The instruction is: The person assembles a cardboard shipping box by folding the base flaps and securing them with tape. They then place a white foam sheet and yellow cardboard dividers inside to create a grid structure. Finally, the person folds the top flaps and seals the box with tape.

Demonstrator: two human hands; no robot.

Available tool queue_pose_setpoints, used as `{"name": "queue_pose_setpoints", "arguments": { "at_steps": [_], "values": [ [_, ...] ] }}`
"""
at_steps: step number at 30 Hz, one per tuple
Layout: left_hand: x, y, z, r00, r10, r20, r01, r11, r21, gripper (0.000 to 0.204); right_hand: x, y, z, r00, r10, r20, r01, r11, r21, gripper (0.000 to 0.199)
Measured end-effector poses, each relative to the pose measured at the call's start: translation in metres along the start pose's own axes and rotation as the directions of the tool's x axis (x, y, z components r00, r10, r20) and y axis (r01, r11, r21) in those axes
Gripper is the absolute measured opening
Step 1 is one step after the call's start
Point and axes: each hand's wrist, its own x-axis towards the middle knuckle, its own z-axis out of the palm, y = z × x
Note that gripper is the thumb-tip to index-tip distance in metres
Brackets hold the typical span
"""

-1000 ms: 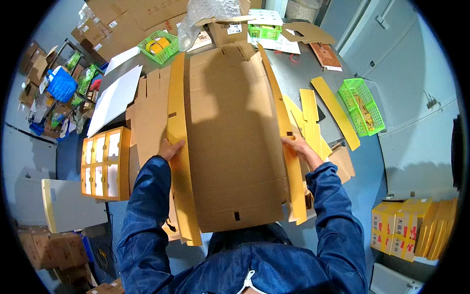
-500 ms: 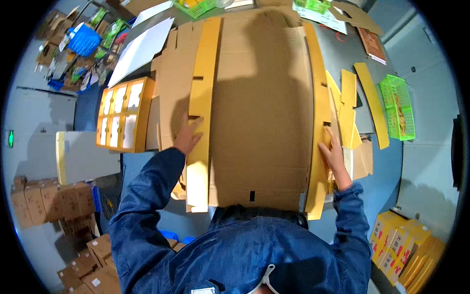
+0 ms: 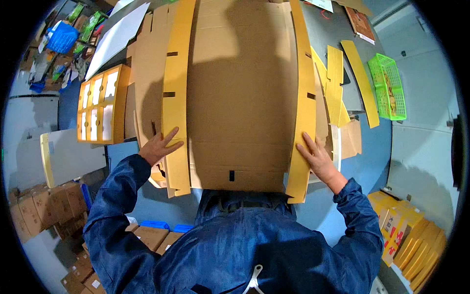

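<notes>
Two long yellow notched strips lie lengthwise on a big brown cardboard sheet (image 3: 237, 112). My left hand (image 3: 157, 148) rests at the outer edge of the left strip (image 3: 177, 78), its fingers spread across the surface. On the other side, my right hand (image 3: 319, 158) lies with fingers stretched over the right strip (image 3: 302, 73), nearer to me than its dark slots. Neither hand is wrapped around anything. The near ends of both strips reach slightly past the sheet's near edge, close to my body.
Left of the sheet stands a yellow box unit (image 3: 119, 105) with several white-faced compartments. A white panel (image 3: 115, 41) lies behind it. On the right are loose yellow pieces (image 3: 335, 88), a curved yellow strip (image 3: 361, 85) and a green basket (image 3: 387, 85).
Both hands have slid toward me along the strips, away from the slots. The left fingers now spread over the strip's nearer part. The whole view has shifted somewhat.
</notes>
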Motion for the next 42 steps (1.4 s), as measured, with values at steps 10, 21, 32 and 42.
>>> {"name": "queue_pose_setpoints", "arguments": {
  "at_steps": [10,21,32,42],
  "values": [
    [0.061,0.016,-0.034,0.981,0.033,-0.189,-0.042,0.998,-0.042,0.018,0.073,-0.003,-0.030,0.992,0.126,0.002,-0.117,0.917,0.382,0.018],
    [0.086,0.038,-0.001,0.952,-0.192,-0.239,0.102,0.934,-0.344,0.016,0.149,-0.064,0.031,0.999,-0.026,-0.029,0.026,1.000,0.014,0.006],
    [0.067,0.037,-0.023,0.689,-0.693,-0.212,0.167,0.436,-0.884,0.025,0.148,-0.058,0.019,0.998,-0.041,-0.054,0.049,0.988,0.146,0.014],
    [0.115,0.066,-0.041,0.900,-0.308,-0.309,0.116,0.852,-0.510,0.033,0.149,-0.064,0.024,0.981,-0.158,-0.116,0.179,0.962,0.205,0.015]
  ]
}}
